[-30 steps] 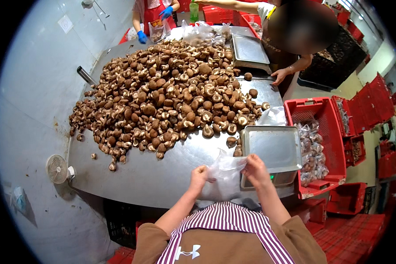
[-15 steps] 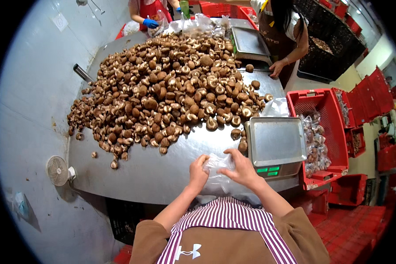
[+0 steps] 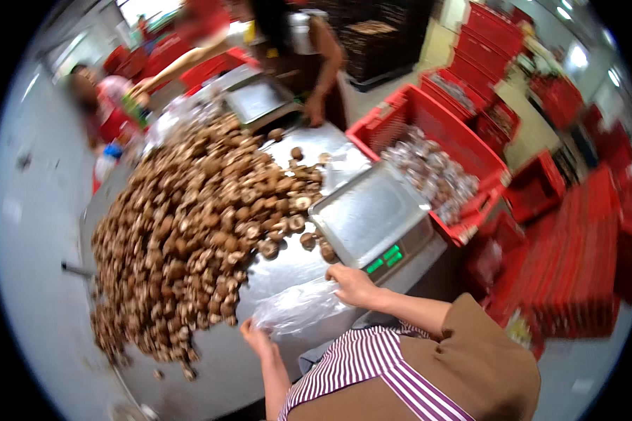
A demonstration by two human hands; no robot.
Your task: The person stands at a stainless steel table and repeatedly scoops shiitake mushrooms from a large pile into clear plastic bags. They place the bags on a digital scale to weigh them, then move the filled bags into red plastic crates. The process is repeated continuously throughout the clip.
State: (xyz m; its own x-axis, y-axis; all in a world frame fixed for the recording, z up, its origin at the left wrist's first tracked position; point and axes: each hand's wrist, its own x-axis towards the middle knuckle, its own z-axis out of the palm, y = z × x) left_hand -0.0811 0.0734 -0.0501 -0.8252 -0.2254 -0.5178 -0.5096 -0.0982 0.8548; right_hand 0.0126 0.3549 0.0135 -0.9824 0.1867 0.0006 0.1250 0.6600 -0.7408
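A clear plastic bag (image 3: 298, 309) stretches between my two hands over the near part of the metal table (image 3: 260, 365). My left hand (image 3: 260, 338) grips its left end, fingers closed on the film. At the other end my right hand (image 3: 352, 285) pinches the bag, just below the scale's green display. No mushrooms show inside the bag. A large heap of brown shiitake mushrooms (image 3: 189, 217) covers the table to the left and beyond my hands. The scale (image 3: 372, 210) has a bare steel pan and stands right beside my right hand.
Right of the scale, a red crate (image 3: 463, 158) holds several bagged mushroom packs (image 3: 432, 172). A second scale (image 3: 256, 98) stands at the far end near a co-worker (image 3: 288, 49). Another person (image 3: 112, 105) is at far left. Red crates (image 3: 555, 252) stack up at right.
My view has swung right and tilted. My hands have moved apart, drawing the bag out wide between them. The far co-worker's arm now reaches across toward the other person.
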